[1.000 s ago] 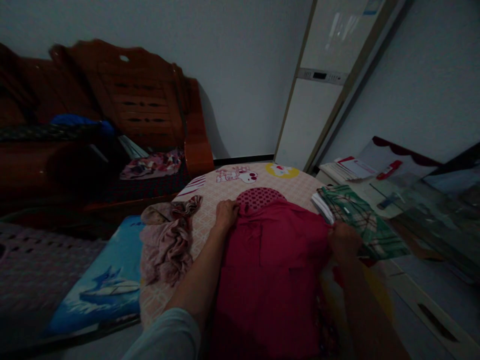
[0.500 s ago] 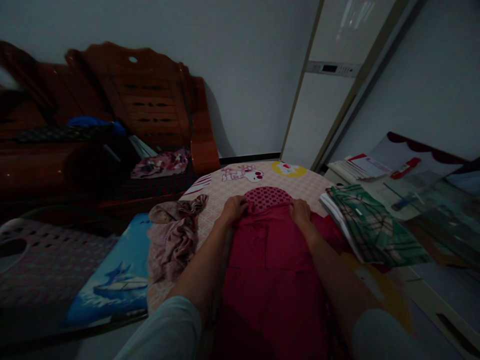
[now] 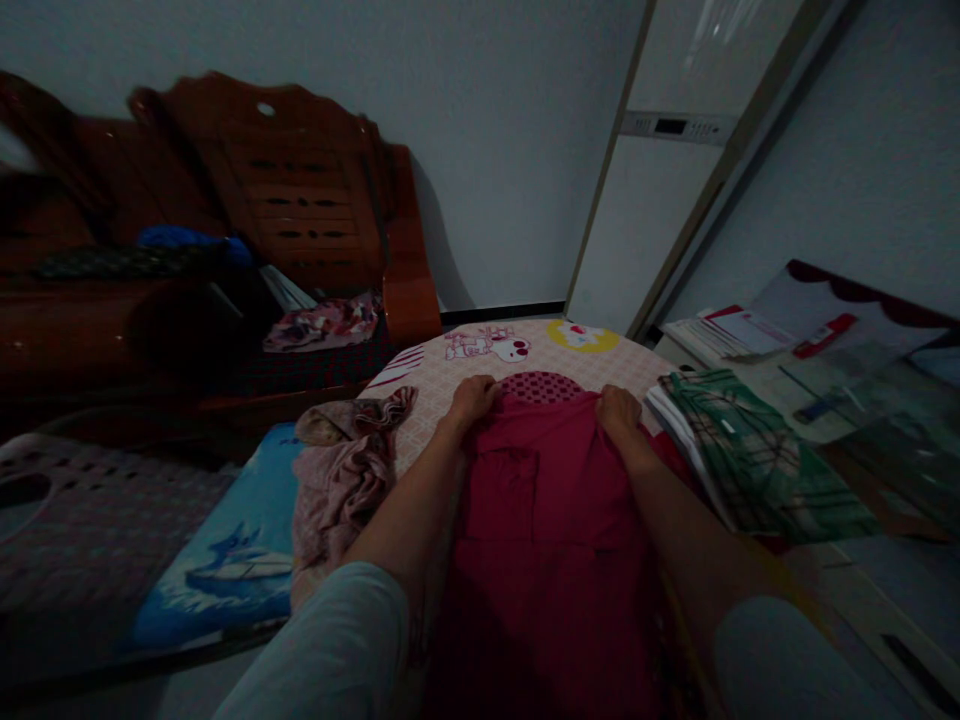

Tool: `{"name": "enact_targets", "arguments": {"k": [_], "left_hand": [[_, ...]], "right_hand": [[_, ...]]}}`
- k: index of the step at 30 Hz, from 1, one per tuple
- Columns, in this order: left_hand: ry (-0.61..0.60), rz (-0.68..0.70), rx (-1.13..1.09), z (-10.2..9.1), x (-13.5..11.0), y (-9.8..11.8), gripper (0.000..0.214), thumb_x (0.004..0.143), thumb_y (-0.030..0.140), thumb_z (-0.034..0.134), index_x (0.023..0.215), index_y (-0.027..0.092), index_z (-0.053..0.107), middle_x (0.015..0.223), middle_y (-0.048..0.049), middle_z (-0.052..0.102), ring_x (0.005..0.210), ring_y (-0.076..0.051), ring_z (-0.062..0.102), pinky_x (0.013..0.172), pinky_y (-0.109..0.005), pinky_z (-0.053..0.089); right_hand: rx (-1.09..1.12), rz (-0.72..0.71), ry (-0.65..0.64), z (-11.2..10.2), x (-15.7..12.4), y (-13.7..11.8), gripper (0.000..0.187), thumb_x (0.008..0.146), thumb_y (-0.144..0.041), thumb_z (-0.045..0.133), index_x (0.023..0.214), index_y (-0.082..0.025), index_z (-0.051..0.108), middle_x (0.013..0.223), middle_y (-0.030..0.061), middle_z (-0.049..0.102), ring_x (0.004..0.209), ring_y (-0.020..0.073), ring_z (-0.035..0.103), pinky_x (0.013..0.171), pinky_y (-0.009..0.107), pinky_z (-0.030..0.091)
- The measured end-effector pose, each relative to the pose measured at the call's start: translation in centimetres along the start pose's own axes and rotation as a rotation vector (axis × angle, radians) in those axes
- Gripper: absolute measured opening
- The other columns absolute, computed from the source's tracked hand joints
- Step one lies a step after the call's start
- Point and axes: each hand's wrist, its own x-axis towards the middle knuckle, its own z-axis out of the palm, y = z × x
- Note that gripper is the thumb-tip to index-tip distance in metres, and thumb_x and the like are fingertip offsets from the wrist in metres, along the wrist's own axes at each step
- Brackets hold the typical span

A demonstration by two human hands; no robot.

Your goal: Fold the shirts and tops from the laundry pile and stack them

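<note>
A dark pink garment (image 3: 555,500) lies lengthwise across the patterned tablecloth (image 3: 457,375), its near end running out of view at the bottom. At its far left corner my left hand (image 3: 475,400) is closed on the fabric. My right hand (image 3: 619,411) grips the far right corner, and the edge between them is pulled fairly straight. Beyond that edge shows a pink piece with a dark dotted pattern (image 3: 541,386); whether it belongs to the garment I cannot tell. My fingertips are partly hidden in the cloth.
Left of my arm lies a crumpled brownish-pink cloth (image 3: 349,480), beside a blue cushion (image 3: 232,560) with a dolphin picture. Folded clothes, a green plaid one (image 3: 757,450) on top, sit at right. A wooden sofa (image 3: 300,200) and a tall white cabinet-like unit (image 3: 660,200) stand behind.
My right hand has moved outward to the right and the hands are farther apart. The garment's far edge, bunched before, is now stretched straighter and smoother.
</note>
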Motion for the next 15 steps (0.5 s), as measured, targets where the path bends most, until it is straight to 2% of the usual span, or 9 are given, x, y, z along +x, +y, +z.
{"name": "enact_targets", "arguments": {"k": [3, 5, 10, 15], "left_hand": [[-0.081, 0.088, -0.003, -0.1, -0.4, -0.6, 0.022, 0.086, 0.031, 0.062, 0.100, 0.020, 0.075, 0.100, -0.0065, 0.074, 0.093, -0.021, 0.067, 0.082, -0.027, 0.048], [-0.092, 0.108, 0.058, 0.1, -0.7, -0.4, 0.025, 0.080, 0.029, 0.068, 0.102, 0.021, 0.074, 0.104, -0.0070, 0.073, 0.096, -0.023, 0.066, 0.084, -0.027, 0.048], [-0.038, 0.048, 0.188, 0.6, -0.9, 0.5, 0.028, 0.087, 0.020, 0.052, 0.107, 0.020, 0.072, 0.109, -0.0098, 0.071, 0.104, -0.024, 0.064, 0.089, -0.030, 0.048], [0.095, -0.033, 0.169, 0.4, 0.4, 1.1, 0.033, 0.096, 0.020, 0.038, 0.116, 0.012, 0.063, 0.109, -0.0160, 0.069, 0.104, -0.025, 0.064, 0.088, -0.033, 0.048]], "right_hand": [[-0.001, -0.007, -0.018, 0.8, 0.0, 0.4, 0.028, 0.092, -0.020, 0.045, 0.108, -0.012, 0.067, 0.111, 0.0180, 0.070, 0.106, 0.0249, 0.065, 0.085, 0.031, 0.047], [0.002, -0.007, -0.026, 1.1, 0.0, 0.5, 0.028, 0.092, -0.021, 0.046, 0.109, -0.012, 0.067, 0.111, 0.0185, 0.070, 0.107, 0.0253, 0.065, 0.086, 0.032, 0.047], [0.022, -0.025, -0.021, 0.7, -0.1, 0.6, 0.028, 0.093, -0.019, 0.045, 0.108, -0.012, 0.067, 0.110, 0.0190, 0.069, 0.105, 0.0250, 0.065, 0.085, 0.032, 0.047], [-0.003, -0.055, 0.097, 0.0, -0.2, 0.4, 0.034, 0.098, -0.021, 0.034, 0.113, -0.012, 0.064, 0.106, 0.0193, 0.070, 0.100, 0.0250, 0.066, 0.082, 0.031, 0.046]]}}
